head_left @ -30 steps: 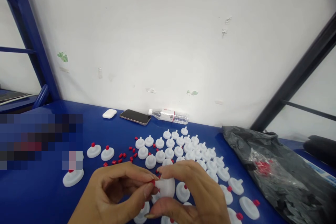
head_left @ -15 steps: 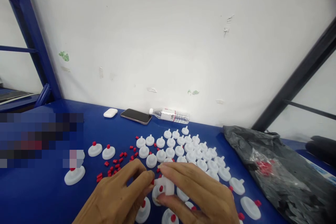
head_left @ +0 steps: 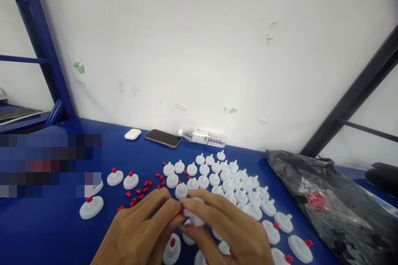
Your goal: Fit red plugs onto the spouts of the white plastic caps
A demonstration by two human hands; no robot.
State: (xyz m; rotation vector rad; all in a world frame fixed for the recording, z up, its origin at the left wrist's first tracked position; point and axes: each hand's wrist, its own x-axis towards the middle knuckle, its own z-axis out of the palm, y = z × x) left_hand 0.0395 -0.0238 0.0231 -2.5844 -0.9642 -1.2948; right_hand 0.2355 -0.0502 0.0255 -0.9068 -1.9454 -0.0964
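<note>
Head view, left hand point(head_left: 141, 230) pinches red cap point(head_left: 180, 212) against white lid point(head_left: 196, 218) gripped by right hand point(head_left: 231, 230) over table point(head_left: 40, 232), other lids point(head_left: 229, 186) crowding beyond and right, bag point(head_left: 290, 174) past them, bottle point(head_left: 202, 137) by wall point(head_left: 199, 49).

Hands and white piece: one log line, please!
left hand: pinching red cap | right hand: holding white piece | nearby: phone, bottle

Translucent plastic bottle point(head_left: 203, 137); smooth blue tabletop point(head_left: 40, 223); wrinkled black plastic bag point(head_left: 326, 215).
</note>
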